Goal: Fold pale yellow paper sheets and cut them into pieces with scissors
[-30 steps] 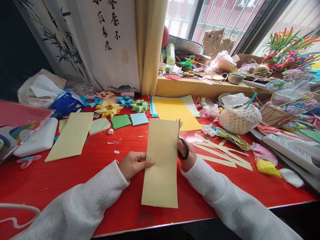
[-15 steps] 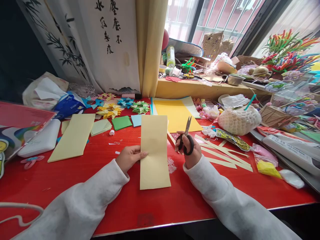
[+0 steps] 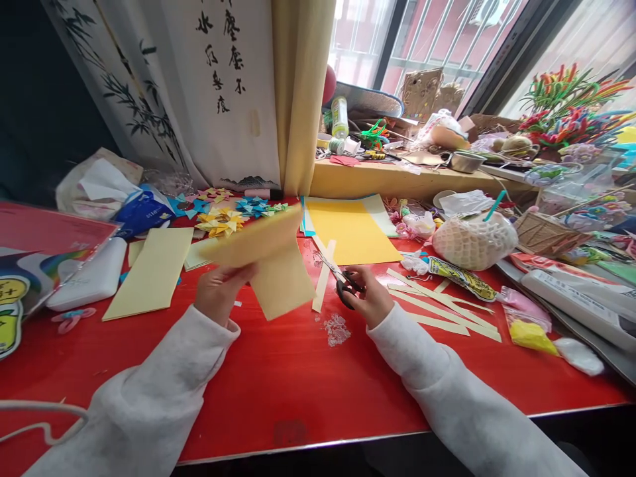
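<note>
Left hand [image 3: 218, 291] pinches the pale yellow paper [image 3: 271, 265] (lifted, bent); right hand [image 3: 365, 298] grips closed scissors [image 3: 340, 286].

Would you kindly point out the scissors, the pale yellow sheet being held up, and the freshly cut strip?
scissors [image 3: 342, 291], head view, on the black handle loops.
pale yellow sheet [image 3: 281, 285], head view, on its lower hanging part.
cut strip [image 3: 322, 278], head view, on its middle.

matt paper sheet [image 3: 278, 278], glossy, seemingly lacquered table [image 3: 298, 384]
</note>
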### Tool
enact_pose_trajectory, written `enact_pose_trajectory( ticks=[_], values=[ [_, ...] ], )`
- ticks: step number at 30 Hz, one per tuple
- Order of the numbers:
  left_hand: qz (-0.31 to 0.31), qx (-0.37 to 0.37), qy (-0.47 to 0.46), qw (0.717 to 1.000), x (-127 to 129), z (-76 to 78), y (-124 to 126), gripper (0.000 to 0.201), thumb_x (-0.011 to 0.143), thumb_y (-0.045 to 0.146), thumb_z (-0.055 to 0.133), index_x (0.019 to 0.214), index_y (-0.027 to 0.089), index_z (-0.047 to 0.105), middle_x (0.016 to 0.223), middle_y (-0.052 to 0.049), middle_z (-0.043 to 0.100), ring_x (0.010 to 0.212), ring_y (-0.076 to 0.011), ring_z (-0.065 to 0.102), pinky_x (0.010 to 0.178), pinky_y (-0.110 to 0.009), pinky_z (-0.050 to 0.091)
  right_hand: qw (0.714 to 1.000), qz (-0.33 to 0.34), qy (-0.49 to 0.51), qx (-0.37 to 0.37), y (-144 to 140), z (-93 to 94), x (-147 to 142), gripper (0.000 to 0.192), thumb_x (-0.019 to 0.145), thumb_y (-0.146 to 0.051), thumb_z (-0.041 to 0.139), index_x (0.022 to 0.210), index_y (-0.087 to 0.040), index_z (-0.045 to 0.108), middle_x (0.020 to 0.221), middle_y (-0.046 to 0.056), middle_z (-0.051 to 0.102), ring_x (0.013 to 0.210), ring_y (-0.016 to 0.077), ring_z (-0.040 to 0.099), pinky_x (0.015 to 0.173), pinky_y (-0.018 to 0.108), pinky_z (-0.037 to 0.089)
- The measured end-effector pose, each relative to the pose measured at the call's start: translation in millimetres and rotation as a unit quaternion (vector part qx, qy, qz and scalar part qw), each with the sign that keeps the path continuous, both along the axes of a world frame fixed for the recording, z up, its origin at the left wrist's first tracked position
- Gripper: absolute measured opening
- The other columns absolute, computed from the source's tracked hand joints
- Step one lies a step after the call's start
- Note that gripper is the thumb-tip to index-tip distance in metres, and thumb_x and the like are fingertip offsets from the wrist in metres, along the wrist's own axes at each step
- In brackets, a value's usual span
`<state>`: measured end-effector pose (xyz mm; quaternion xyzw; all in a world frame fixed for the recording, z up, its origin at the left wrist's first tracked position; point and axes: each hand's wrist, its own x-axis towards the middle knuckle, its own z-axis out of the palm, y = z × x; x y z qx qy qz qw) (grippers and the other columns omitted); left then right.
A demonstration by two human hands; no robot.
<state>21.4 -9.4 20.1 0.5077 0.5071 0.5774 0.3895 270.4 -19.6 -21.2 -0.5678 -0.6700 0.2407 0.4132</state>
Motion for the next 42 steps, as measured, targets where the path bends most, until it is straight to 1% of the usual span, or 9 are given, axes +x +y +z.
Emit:
enact_pose_trajectory(
  ticks=[2,7,13,16,19,23,32,37,42],
  values=[
    [0.016,0.047,0.054,0.997,-6,1.9,0,0.022,0.065,0.034,0.061,0.084,0.025,0.067,0.078,-0.001,0.063,0.085,-0.0225,0.055,0.073,-0.035,0.045,0.998,0.024,-0.064,0.007,0,-1.5,1,0.036,0.066,-0.021,0.053,0.101,-0.016,0.043,0.087,0.007,0.053,0.077,0.0163,0.051,0.071,0.033,0.043],
    [-0.076,0.078,0.059,0.992,-5,2.7,-6,0.015,0.069,0.029,0.058,0.081,0.034,0.066,0.095,0.006,0.064,0.096,-0.0215,0.054,0.083,-0.034,0.044,0.975,0.052,-0.214,-0.020,1,-3.8,2,0.038,0.063,-0.020,0.056,0.101,-0.016,0.050,0.092,0.010,0.052,0.085,0.0210,0.051,0.073,0.035,0.043],
    [-0.119,0.123,0.134,0.976,-1,1.2,-9,0.018,0.071,0.023,0.053,0.082,0.027,0.067,0.107,0.005,0.059,0.106,-0.0193,0.049,0.095,-0.031,0.035,0.956,0.020,-0.293,-0.013,-7,-2.4,-4,0.060,0.056,-0.040,0.066,0.110,-0.018,0.052,0.106,0.013,0.049,0.100,0.0318,0.041,0.081,0.049,0.035],
    [-0.131,0.124,0.153,0.972,-2,-0.6,-9,0.020,0.073,0.024,0.051,0.085,0.030,0.066,0.111,0.006,0.056,0.107,-0.0183,0.048,0.094,-0.028,0.036,0.977,0.031,-0.207,0.032,-13,6.2,-10,0.037,0.067,-0.044,0.057,0.098,-0.024,0.059,0.110,0.009,0.050,0.105,0.0302,0.039,0.087,0.051,0.029],
    [-0.143,0.133,0.186,0.963,-1,-3.6,-8,0.022,0.075,0.024,0.049,0.088,0.030,0.065,0.112,0.006,0.056,0.107,-0.0174,0.049,0.094,-0.028,0.036,0.988,0.141,0.057,-0.036,-19,17.6,-18,0.037,0.080,-0.046,0.037,0.099,-0.021,0.057,0.100,0.008,0.057,0.098,0.0205,0.050,0.087,0.041,0.036],
    [-0.157,0.155,0.238,0.946,-1,-8.9,-6,0.026,0.077,0.024,0.042,0.090,0.027,0.065,0.114,0.005,0.054,0.106,-0.0161,0.049,0.096,-0.029,0.034,0.890,0.242,0.285,-0.260,-28,25.6,-28,0.042,0.073,-0.049,0.047,0.102,-0.018,0.053,0.081,0.004,0.063,0.074,0.0159,0.061,0.069,0.032,0.048],
    [-0.141,0.135,0.239,0.951,5,-15.1,-4,0.028,0.079,0.025,0.039,0.095,0.025,0.062,0.121,0.002,0.049,0.114,-0.0170,0.042,0.098,-0.029,0.030,0.869,0.201,0.321,-0.319,-28,20.7,-31,0.033,0.061,-0.034,0.065,0.087,-0.014,0.058,0.067,0.000,0.065,0.058,0.0110,0.061,0.053,0.022,0.048],
    [-0.098,0.005,0.063,0.993,12,-12.5,-2,0.041,0.078,0.034,0.046,0.117,0.023,0.044,0.132,-0.004,0.036,0.107,-0.0216,0.048,0.084,-0.032,0.045,0.882,0.182,0.332,-0.282,-27,15.4,-29,0.030,0.062,-0.033,0.064,0.085,-0.015,0.059,0.068,0.000,0.065,0.058,0.0109,0.060,0.051,0.022,0.046],
    [-0.121,-0.082,-0.045,0.988,9,-16.6,6,0.054,0.067,0.027,0.062,0.116,0.020,0.042,0.132,-0.010,0.034,0.108,-0.0231,0.047,0.080,-0.030,0.048,0.892,0.193,0.310,-0.264,-27,10.4,-29,0.028,0.064,-0.034,0.062,0.086,-0.016,0.058,0.063,-0.002,0.063,0.061,0.0126,0.060,0.056,0.024,0.047]
  ],
)
